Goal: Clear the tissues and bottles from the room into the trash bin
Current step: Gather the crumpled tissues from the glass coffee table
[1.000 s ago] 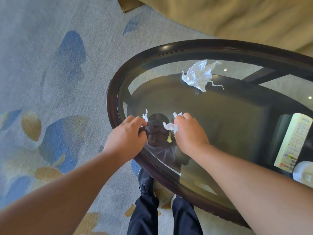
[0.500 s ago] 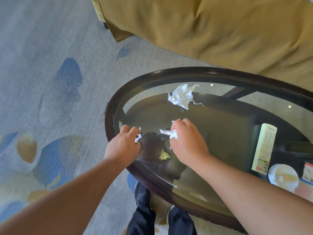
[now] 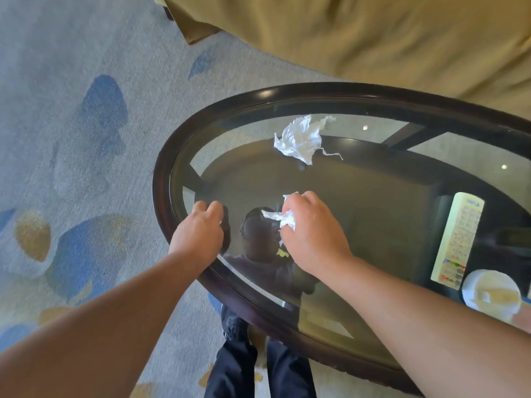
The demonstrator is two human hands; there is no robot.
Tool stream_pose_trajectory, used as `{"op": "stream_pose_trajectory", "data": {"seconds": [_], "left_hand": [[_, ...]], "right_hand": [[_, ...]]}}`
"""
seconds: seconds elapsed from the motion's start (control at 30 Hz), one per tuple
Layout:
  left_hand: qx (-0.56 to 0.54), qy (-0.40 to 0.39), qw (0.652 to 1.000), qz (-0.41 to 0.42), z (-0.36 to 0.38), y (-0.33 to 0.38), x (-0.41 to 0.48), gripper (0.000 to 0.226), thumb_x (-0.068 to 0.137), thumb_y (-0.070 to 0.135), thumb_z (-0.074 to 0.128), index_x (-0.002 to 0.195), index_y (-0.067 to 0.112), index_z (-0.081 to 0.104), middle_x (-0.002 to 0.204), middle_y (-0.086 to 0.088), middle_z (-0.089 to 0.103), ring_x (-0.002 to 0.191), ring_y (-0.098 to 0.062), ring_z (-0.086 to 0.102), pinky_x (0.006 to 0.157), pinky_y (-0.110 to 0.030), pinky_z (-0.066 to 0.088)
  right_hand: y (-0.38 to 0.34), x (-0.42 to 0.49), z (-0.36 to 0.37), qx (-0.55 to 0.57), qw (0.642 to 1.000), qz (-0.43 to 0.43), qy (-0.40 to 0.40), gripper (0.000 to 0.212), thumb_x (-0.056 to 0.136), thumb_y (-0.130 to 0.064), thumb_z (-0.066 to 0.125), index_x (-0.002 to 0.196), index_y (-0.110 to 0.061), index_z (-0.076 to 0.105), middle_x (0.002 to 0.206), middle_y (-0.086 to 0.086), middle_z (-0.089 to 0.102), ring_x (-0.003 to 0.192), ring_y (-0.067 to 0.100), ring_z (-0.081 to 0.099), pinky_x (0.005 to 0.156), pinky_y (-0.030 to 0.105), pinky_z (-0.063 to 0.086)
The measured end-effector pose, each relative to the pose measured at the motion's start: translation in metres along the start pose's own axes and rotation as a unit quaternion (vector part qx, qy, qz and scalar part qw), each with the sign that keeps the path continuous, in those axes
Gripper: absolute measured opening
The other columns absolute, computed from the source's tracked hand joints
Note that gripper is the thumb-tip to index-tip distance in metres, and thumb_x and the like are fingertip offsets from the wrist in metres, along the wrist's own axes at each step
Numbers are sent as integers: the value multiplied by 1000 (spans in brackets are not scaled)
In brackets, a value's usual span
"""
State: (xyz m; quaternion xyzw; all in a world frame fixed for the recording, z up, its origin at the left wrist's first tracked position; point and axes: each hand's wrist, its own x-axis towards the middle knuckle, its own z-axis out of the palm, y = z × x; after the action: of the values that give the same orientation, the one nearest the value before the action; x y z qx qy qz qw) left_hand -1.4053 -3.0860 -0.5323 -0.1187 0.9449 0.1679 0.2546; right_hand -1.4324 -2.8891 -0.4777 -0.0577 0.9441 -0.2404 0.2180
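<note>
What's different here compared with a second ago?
Little moved. The left hand has closed round its tissue scrap, so only a sliver shows now. The right hand still grips its tissue wad. The crumpled tissue, remote and glass table stayed put.

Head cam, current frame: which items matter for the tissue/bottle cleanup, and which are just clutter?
Job:
loose crumpled tissue on the glass
tissue wad gripped by right hand
tissue scrap barely showing in left hand
No bottle or bin in view.

Lying about:
remote control
white cup
glass table
tan sofa
</note>
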Motion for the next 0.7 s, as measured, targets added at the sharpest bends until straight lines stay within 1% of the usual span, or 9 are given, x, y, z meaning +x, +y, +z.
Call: {"op": "stream_pose_trajectory", "data": {"seconds": [0.03,0.1,0.23,0.3,0.37,0.43,0.47,0.57,0.7], "left_hand": [[-8,-8,1000,-4,1,2,1,10,91,5,45,94,15,47,101,-9,49,70,-30,58,68,-44,55],[-21,-21,1000,-4,1,9,2,13,89,4,45,84,16,46,95,-7,50,71,-27,56,67,-40,52],[-41,-5,999,6,-10,38,-4,12,87,5,47,83,15,47,94,-3,49,67,-17,50,53,-25,35],[-56,6,998,16,-16,53,-6,10,89,6,48,85,15,47,95,-2,48,67,-15,52,52,-23,35],[-74,25,996,37,-22,67,-8,10,90,7,48,92,17,49,102,-1,48,70,-19,56,57,-27,46],[-84,38,994,56,-28,79,-9,23,90,6,47,107,22,49,114,1,46,78,-25,60,67,-38,55],[-88,43,993,63,-32,85,-8,33,90,5,46,116,26,47,121,2,43,82,-26,60,70,-41,56],[-88,61,990,89,-39,103,-4,51,91,3,47,132,32,40,132,4,35,94,-24,60,74,-35,57],[-54,84,990,99,-43,128,6,53,92,3,50,137,29,41,141,0,31,96,-15,56,81,-23,55]], "right_hand": [[3,-1,-2,5,1000,1,1,18,84,-7,51,101,-14,53,105,1,48,95,26,48,67,34,37],[9,-4,-7,15,1000,-1,0,18,84,-7,51,101,-14,53,105,1,48,96,26,48,70,35,41],[22,-7,-24,26,1000,-4,5,18,84,-9,51,101,-14,53,104,0,47,96,25,47,68,34,38],[27,-9,-34,31,1000,-3,6,18,84,-10,51,102,-14,52,104,-1,46,96,24,47,67,33,37],[33,-11,-45,32,999,-2,10,18,85,-12,51,102,-16,52,104,-3,45,95,22,46,65,33,36],[39,-14,-56,35,999,4,15,18,85,-13,51,103,-19,51,103,-7,42,92,19,44,64,31,33],[42,-16,-62,39,999,7,18,18,85,-13,51,102,-20,50,102,-9,40,89,18,43,63,31,32],[52,-20,-77,47,998,6,35,18,84,-12,52,100,-19,51,99,-9,39,85,17,41,62,30,31],[65,-23,-92,49,998,2,49,17,84,-11,53,99,-18,52,99,-8,40,87,18,43,62,30,31]]}}
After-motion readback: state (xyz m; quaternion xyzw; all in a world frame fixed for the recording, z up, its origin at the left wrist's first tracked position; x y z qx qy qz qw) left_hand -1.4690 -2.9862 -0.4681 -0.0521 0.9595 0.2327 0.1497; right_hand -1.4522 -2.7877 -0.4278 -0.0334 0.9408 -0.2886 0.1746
